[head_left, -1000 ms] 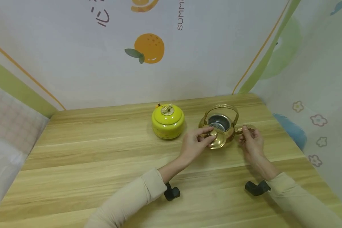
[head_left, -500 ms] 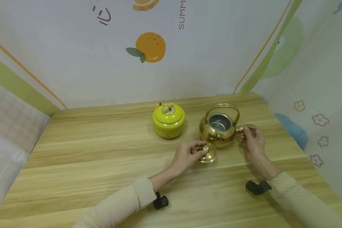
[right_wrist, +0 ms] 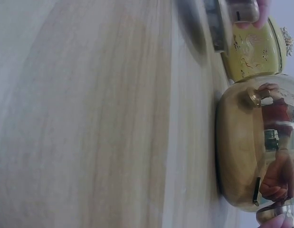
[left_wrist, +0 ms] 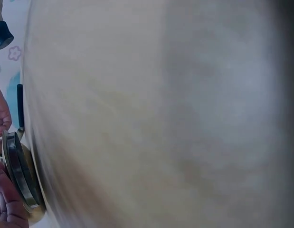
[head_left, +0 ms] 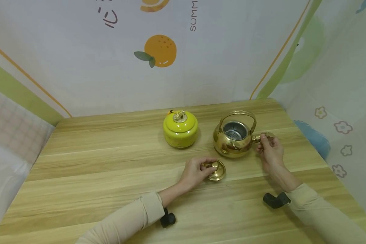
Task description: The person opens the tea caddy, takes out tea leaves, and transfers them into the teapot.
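My left hand pinches the knob of a round brass lid, close over the table in front of the teapot. In the right wrist view the lid is on edge at the top, with a shadow beside it. The brass teapot stands uncovered, its hoop handle upright and a metal strainer showing in its mouth. To its right, my right hand grips the teapot's side handle between thumb and fingers. At the left wrist view's edge, the lid appears above my left fingers.
A yellow-green lidded jar with a gold ornament on top stands left of the teapot. Both stand on a wood-grain table. A printed cloth wall rises at its back edge. Black wrist pieces hang below both sleeves.
My left hand has carried the lid from over the teapot's front, down and left towards the table, baring the teapot's mouth. The right hand stays on the side handle.
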The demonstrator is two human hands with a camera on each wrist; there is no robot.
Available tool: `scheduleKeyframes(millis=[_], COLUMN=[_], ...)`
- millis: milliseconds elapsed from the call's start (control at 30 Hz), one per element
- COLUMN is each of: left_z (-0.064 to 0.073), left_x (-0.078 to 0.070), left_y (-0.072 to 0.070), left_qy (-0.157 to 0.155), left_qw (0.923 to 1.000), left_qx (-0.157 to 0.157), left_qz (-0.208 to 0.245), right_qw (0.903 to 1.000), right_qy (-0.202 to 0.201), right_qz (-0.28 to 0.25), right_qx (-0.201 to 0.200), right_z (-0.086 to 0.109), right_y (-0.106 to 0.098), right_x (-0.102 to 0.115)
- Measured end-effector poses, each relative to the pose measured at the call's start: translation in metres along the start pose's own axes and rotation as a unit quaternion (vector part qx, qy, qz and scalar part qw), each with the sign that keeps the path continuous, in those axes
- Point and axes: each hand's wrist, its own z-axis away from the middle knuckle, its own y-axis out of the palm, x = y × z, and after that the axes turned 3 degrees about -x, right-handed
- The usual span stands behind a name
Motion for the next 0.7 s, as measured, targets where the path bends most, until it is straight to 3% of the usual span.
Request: scheduleKeyframes(millis=[700], left_z=[0.0021], left_x=[0.0024], left_y=[0.0005], left_qy=[-0.026], left_qw=[0.9992], left_qx=[0.016], left_qz=[-0.026], right_qw=[1.0], right_qy=[-0.007], right_qz=[0.003], right_qx=[-0.005], right_z=[-0.001], right_y=[0.0002], right_x=[-0.002])
